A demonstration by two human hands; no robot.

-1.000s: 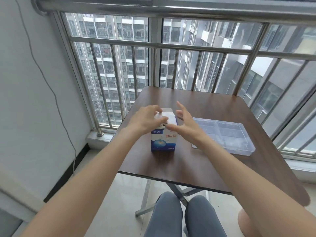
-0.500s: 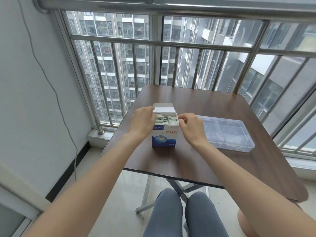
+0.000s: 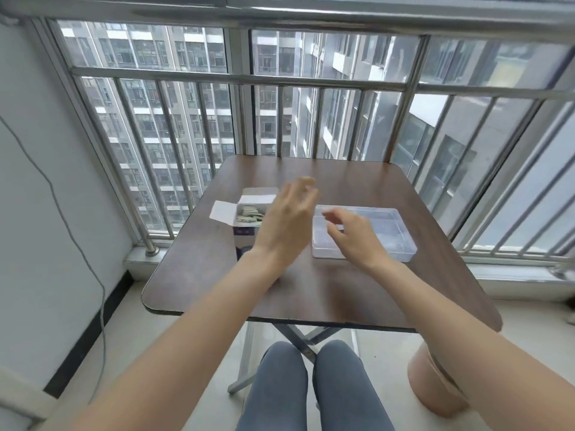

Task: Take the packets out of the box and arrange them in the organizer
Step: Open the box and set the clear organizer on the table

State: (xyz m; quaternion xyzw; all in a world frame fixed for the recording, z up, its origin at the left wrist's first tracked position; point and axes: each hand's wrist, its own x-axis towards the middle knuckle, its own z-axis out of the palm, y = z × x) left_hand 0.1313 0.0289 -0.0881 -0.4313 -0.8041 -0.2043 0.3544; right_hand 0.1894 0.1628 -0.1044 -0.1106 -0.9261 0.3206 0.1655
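A blue and white box (image 3: 245, 232) stands on the left part of the brown table (image 3: 311, 293), its top flaps folded open. Several small packets (image 3: 249, 214) show inside it. My left hand (image 3: 289, 219) is lifted just right of the box, blurred, fingers loose and spread, holding nothing; it hides the box's right side. A clear plastic organizer (image 3: 401, 241) lies to the right of the box. My right hand (image 3: 351, 236) hovers over the organizer's left end with loosely curled fingers, and I see nothing in it.
Metal window bars (image 3: 311, 85) run close behind the table's far edge. A pink bin (image 3: 435, 381) stands on the floor at the right. A grey cable (image 3: 101, 306) hangs down the left wall. My knees (image 3: 311, 384) sit under the table's near edge.
Both hands left the box top, and its flaps now stand open. The left hand rose to the box's right. The right hand moved right over the organizer.
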